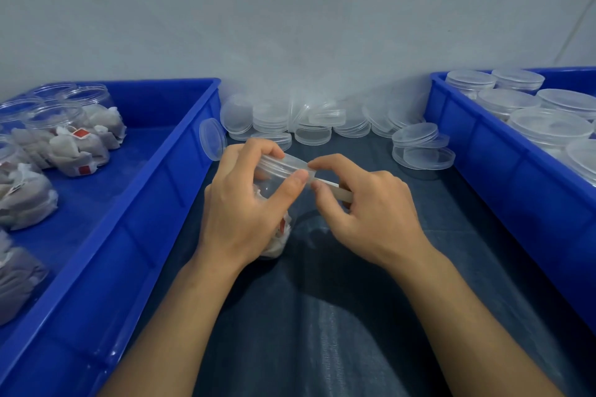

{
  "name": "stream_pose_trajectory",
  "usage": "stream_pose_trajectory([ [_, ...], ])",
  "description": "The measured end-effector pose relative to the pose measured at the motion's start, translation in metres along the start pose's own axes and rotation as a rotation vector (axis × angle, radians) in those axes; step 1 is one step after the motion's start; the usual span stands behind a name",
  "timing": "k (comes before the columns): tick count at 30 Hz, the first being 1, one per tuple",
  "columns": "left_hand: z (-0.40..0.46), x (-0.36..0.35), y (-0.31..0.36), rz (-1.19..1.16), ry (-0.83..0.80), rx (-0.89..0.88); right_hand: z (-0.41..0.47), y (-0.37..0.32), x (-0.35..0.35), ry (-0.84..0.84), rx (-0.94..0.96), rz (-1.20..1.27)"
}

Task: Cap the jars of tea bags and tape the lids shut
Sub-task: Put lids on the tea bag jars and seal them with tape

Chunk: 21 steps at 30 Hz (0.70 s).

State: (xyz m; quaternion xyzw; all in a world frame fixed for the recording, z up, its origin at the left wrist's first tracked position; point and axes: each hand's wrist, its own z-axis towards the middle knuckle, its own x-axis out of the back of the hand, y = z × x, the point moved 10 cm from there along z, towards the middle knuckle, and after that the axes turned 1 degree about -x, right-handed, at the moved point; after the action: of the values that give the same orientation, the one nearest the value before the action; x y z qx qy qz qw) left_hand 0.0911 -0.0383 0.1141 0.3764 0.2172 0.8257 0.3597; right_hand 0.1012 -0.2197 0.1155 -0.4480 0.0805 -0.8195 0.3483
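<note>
My left hand (245,203) grips a clear plastic jar (277,235) of tea bags, tilted on its side over the dark cloth, with a clear lid (283,164) on its mouth. My left thumb presses near the lid's edge. My right hand (364,209) pinches a strip of translucent tape (335,191) between thumb and forefinger, its end touching the lid's rim. The jar's middle is hidden behind my left hand.
A blue bin (180,177) at the left holds several open jars of tea bags (77,145). A blue bin (477,145) at the right holds several capped jars (548,126). Loose clear lids (419,148) lie piled along the wall behind my hands. One lid (213,142) leans on the left bin.
</note>
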Motion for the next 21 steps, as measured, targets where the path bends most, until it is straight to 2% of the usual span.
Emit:
stream_pose_trajectory([
  [8, 0.0, 0.002, -0.003, -0.074, -0.01, 0.023, -0.001, -0.005, -0.001, 0.032, 0.018, -0.012],
  [16, -0.001, 0.0, -0.005, -0.358, -0.029, 0.137, -0.001, -0.01, 0.017, 0.112, 0.038, 0.001],
  [21, -0.007, -0.007, -0.006, -0.206, -0.023, 0.186, -0.002, -0.008, 0.018, 0.117, 0.016, -0.001],
])
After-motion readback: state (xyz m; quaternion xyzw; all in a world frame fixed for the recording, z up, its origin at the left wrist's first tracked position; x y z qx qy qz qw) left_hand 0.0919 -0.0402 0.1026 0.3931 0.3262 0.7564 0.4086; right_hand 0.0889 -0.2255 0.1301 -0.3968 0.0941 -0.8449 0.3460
